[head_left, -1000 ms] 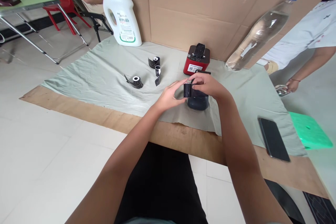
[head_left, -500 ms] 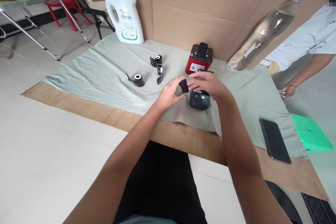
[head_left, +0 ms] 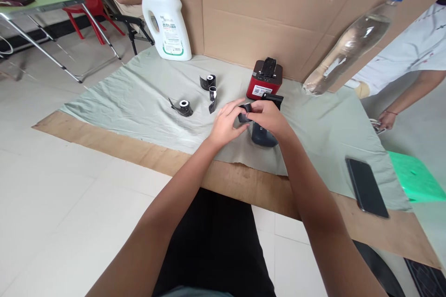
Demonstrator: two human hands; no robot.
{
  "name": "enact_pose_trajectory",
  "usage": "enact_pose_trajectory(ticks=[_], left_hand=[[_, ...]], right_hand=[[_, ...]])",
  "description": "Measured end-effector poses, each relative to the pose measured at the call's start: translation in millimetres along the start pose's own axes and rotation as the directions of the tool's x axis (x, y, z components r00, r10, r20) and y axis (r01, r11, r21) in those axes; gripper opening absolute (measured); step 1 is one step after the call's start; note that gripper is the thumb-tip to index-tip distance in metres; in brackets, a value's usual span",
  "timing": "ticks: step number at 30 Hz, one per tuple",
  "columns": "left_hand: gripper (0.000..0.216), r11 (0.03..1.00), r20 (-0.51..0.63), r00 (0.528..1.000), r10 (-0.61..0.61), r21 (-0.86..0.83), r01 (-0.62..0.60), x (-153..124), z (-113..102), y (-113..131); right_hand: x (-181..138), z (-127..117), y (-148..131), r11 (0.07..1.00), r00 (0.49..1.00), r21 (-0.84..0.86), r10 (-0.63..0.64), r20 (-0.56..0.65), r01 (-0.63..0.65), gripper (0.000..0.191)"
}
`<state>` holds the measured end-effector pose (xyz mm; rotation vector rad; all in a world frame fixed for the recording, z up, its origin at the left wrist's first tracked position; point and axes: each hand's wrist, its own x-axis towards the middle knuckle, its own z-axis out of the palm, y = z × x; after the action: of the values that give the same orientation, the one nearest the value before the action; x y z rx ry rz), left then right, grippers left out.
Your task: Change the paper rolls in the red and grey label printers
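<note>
A seated person's two bare hands meet over a low wooden bench (head_left: 244, 181) covered by a pale green cloth (head_left: 139, 97). The left hand (head_left: 226, 123) and the right hand (head_left: 270, 116) together hold a small black roll (head_left: 245, 116), with the fingers of both hands pinched onto it from either side. The roll is in the air just above the cloth, touching both hands and right beside the near left edge of a dark label printer (head_left: 263, 137), which sits partly hidden under the right hand. Just behind that stands a red printer (head_left: 264, 81), close to a cardboard wall (head_left: 278, 9). To the left, three more small rolls lie on the cloth: one nearest the person (head_left: 183, 106), one farther back (head_left: 209, 81) and one standing upright between them (head_left: 212, 98). A white detergent bottle (head_left: 167, 18) stands at the far left corner. A clear plastic bottle (head_left: 351, 41) leans against the cardboard on the right. A dark phone (head_left: 366, 187) lies flat near the right edge. Another person's hand (head_left: 385, 118) shows at the far right, above a green stool (head_left: 414, 176).
</note>
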<state>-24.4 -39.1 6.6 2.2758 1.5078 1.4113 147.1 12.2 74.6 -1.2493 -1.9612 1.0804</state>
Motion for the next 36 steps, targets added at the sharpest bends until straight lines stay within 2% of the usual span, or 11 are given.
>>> enact_pose_trajectory(ticks=[3, 6, 9, 13, 16, 19, 23, 27, 30, 34, 36], left_hand=[[0.03, 0.99, -0.068, 0.994, -0.083, 0.105, 0.09, 0.2, -1.0, 5.9], [0.022, 0.984, -0.074, 0.987, -0.139, 0.099, 0.146, 0.3, 1.4, 4.7], [0.026, 0.982, -0.078, 0.983, -0.168, 0.07, 0.174, 0.4, 5.7, -1.4], [0.033, 0.981, -0.085, 0.978, -0.192, 0.019, 0.195, 0.9, 8.9, -8.5], [0.032, 0.976, -0.12, 0.969, -0.216, -0.054, 0.211, 1.7, 8.5, -9.9], [0.03, 0.965, -0.159, 0.957, -0.242, -0.148, 0.219, 2.5, 8.6, -8.2], [0.026, 0.937, -0.194, 0.937, -0.291, -0.253, 0.239, 3.3, 12.7, -5.2], [0.029, 0.888, -0.175, 0.923, -0.342, -0.381, 0.257, 2.7, 19.8, -6.4], [0.039, 0.835, -0.15, 0.896, -0.418, -0.452, 0.313, 2.7, 25.1, -9.8], [0.048, 0.797, -0.101, 0.856, -0.507, -0.433, 0.422, 5.6, 32.0, -13.3], [0.041, 0.779, -0.026, 0.852, -0.523, -0.42, 0.465, 6.4, 36.4, -14.1]], right_hand=[[5.1, 4.6, 6.7, 0.998, 0.992, -0.034, -0.046, -0.117, 0.043, 0.018], [10.6, 13.3, 12.6, 0.996, 0.981, -0.029, -0.09, -0.173, 0.086, 0.017], [14.0, 22.5, 17.3, 0.993, 0.968, 0.037, -0.098, -0.232, 0.109, 0.016], [11.8, 28.3, 18.9, 0.981, 0.982, 0.184, -0.024, -0.187, 0.059, 0.017], [7.6, 28.4, 16.8, 0.975, 0.994, 0.214, -0.041, -0.102, 0.062, 0.018], [5.3, 27.3, 14.0, 0.984, 0.986, 0.117, -0.123, -0.116, 0.136, 0.021], [4.3, 21.7, 6.7, 0.939, 0.941, -0.195, -0.312, -0.128, 0.284, 0.042], [6.5, 8.8, -6.2, 0.882, 0.932, -0.313, -0.362, 0.027, 0.351, 0.031], [19.7, 2.3, -20.2, 0.861, 0.935, -0.382, -0.355, 0.022, 0.335, 0.022], [59.4, 23.3, -49.7, 0.86, 0.904, -0.419, -0.391, -0.171, 0.292, 0.023], [84.9, 50.1, -65.9, 0.854, 0.906, -0.435, -0.388, -0.169, 0.285, 0.023]])
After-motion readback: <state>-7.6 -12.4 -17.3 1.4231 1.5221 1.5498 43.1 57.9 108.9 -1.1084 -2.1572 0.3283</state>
